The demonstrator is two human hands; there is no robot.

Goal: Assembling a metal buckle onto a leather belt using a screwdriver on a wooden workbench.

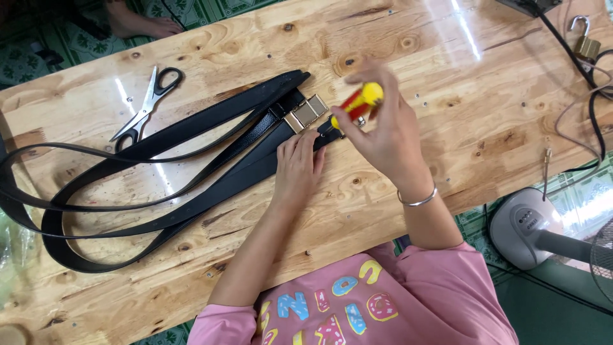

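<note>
1. the buckle (306, 112), gold-coloured and square, lies near the middle of the table (485, 115), on the end of a black belt (211, 185).
2. my left hand (297, 167) lies flat on the belt just below the buckle, fingers stretched out and pressing the strap down; it grips nothing.
3. my right hand (383, 131) is closed around a screwdriver (355, 104) with a red and yellow handle, its tip down at the belt end just right of the buckle. the hand is blurred, so i cannot tell just where the tip touches.
4. a second belt (211, 114) lies beside the first, and both loop away to the left edge of the table.
5. scissors (147, 102) lie open above the belts, well apart from my hands.
6. a padlock (583, 42) and dark cables (578, 61) sit at the far right corner.
7. a fan base (530, 227) stands on the floor to the right.
</note>
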